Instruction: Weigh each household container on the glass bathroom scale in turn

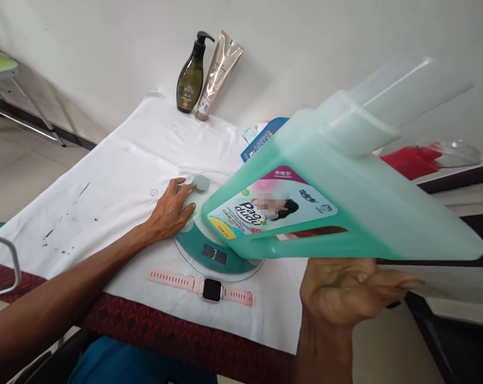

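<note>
A large jug [357, 197] of green liquid detergent with a translucent cap stands on the round glass scale [193, 248], its upper part looming toward the camera. My left hand [171, 208] rests on the left side of the scale, fingers spread, with the fingertips by a grey round pad [201, 183]. Just in front of the jug is my right hand [341, 293], palm turned up and fingers loosely stretched. It holds nothing that I can see, and whether it touches the jug I cannot tell. The scale's small display [215, 254] faces me.
A pink-strapped smartwatch [211, 289] lies before the scale on the white cloth [117, 176]. Against the wall stand a dark pump bottle [190, 80] and a beige tube [219, 74]. Behind the jug show a blue package [263, 140] and a red item [409, 161].
</note>
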`<state>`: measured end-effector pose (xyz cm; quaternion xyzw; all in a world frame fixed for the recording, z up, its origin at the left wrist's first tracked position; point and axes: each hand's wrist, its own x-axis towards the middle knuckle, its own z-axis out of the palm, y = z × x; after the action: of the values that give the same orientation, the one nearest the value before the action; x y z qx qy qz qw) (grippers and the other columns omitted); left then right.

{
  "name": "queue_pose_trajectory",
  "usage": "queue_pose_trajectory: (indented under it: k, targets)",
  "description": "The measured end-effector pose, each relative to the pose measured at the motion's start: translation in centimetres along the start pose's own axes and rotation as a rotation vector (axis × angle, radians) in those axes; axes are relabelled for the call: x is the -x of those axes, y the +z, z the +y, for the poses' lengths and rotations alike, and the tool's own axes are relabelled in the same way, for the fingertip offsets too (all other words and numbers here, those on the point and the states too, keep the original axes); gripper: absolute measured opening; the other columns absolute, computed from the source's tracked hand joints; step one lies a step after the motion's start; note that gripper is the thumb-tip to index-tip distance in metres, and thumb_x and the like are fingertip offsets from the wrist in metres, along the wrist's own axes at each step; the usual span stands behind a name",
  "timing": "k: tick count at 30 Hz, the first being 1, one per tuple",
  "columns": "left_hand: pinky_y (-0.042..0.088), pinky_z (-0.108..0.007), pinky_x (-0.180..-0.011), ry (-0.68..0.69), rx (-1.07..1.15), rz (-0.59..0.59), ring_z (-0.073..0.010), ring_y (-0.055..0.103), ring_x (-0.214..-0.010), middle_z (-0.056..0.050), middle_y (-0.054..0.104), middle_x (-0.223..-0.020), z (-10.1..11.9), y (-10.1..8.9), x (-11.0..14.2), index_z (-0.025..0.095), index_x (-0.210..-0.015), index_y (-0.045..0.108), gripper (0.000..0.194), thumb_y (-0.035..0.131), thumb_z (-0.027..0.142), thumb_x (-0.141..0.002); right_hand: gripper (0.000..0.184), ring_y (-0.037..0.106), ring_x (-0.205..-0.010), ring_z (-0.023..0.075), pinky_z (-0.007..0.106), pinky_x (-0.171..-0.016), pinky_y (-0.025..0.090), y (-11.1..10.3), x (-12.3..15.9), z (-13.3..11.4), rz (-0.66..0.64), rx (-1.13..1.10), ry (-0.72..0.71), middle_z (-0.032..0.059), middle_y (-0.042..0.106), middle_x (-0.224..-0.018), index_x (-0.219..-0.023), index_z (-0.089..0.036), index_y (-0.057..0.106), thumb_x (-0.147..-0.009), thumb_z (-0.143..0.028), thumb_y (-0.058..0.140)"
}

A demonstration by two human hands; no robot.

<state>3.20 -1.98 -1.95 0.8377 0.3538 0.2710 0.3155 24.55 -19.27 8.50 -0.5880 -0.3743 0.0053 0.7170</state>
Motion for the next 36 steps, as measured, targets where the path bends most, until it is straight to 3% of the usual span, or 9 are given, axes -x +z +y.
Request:
queue_pose_trajectory:
  k: [2, 5, 8, 12, 19, 24, 36]
  targets:
    - [0.058, -0.06, -0.102, -0.005, -0.005, -0.004, -0.0299, 0.064, -0.119, -0.016, 0.041, -0.153, 0.1, -0.1, 0.0, 0.022, -0.146, 0.051, 0.046, 0.051, 0.034, -0.102, 0.05, 0.062, -0.067, 0.0218, 0.035, -0.056, 0.051, -1.3, 1.0, 1.7, 0.041, 0.004, 0.053, -0.001, 0.053, -0.064, -0.073, -0.027, 0.06, -0.09, -0.075, 0.058]
    - [0.057, -0.06, -0.103, -0.009, -0.025, -0.006, -0.0296, 0.064, -0.119, -0.016, 0.041, -0.153, 0.3, -0.2, 0.0, 0.022, -0.147, 0.051, 0.047, 0.051, 0.033, -0.101, 0.063, 0.046, -0.044, 0.0149, 0.03, -0.044, 0.036, -3.1, 2.7, 4.7, 0.13, 0.127, 0.19, -0.0022, 0.047, -0.049, -0.059, -0.024, 0.056, -0.093, -0.076, 0.051]
    - [0.057, -0.06, -0.104, -0.016, -0.04, -0.027, -0.0312, 0.062, -0.123, -0.016, 0.041, -0.154, 0.5, -0.3, -0.1, 0.02, -0.148, 0.052, 0.049, 0.051, 0.035, -0.101, 0.068, 0.037, -0.039, 0.0108, 0.027, -0.043, 0.032, -3.8, 3.8, 6.9, 0.21, 0.146, 0.387, -0.0035, 0.039, -0.042, -0.049, -0.023, 0.047, -0.094, -0.074, 0.052]
    - [0.057, -0.06, -0.106, -0.027, -0.042, -0.032, -0.0312, 0.062, -0.124, -0.016, 0.04, -0.154, 0.7, -0.4, -0.2, 0.021, -0.147, 0.053, 0.05, 0.052, 0.037, -0.1, 0.067, 0.033, -0.038, 0.0086, 0.026, -0.042, 0.03, -3.6, 3.9, 8.0, 0.193, 0.056, 0.605, -0.0065, 0.032, -0.04, -0.046, -0.024, 0.036, -0.086, -0.07, 0.065]
    - [0.056, -0.061, -0.107, -0.031, -0.046, -0.035, -0.0319, 0.062, -0.125, -0.016, 0.041, -0.154, 0.7, -0.5, -0.3, 0.021, -0.148, 0.053, 0.052, 0.052, 0.039, -0.1, 0.063, 0.031, -0.041, 0.007, 0.025, -0.044, 0.024, -3.6, 4.1, 8.5, 0.109, 0.078, 0.576, -0.0066, 0.031, -0.04, -0.044, -0.024, 0.031, -0.084, -0.054, 0.071]
    - [0.056, -0.062, -0.107, -0.036, -0.039, -0.037, -0.0329, 0.061, -0.127, -0.016, 0.041, -0.155, 0.8, -0.5, -0.3, 0.022, -0.148, 0.053, 0.051, 0.053, 0.04, -0.1, 0.052, 0.026, -0.045, 0.0059, 0.024, -0.045, 0.022, -3.8, 4.5, 8.9, 0.079, 0.058, 0.559, -0.01, 0.029, -0.046, -0.055, -0.024, 0.034, -0.078, -0.037, 0.079]
    - [0.058, -0.062, -0.104, -0.034, -0.037, -0.045, -0.0326, 0.061, -0.126, -0.016, 0.04, -0.155, 0.8, -0.5, -0.3, 0.023, -0.148, 0.052, 0.05, 0.054, 0.04, -0.101, 0.05, 0.029, -0.05, 0.0063, 0.022, -0.047, 0.025, -3.9, 4.7, 9.0, 0.011, 0.122, 0.513, -0.0092, 0.032, -0.054, -0.061, -0.023, 0.038, -0.084, -0.042, 0.078]
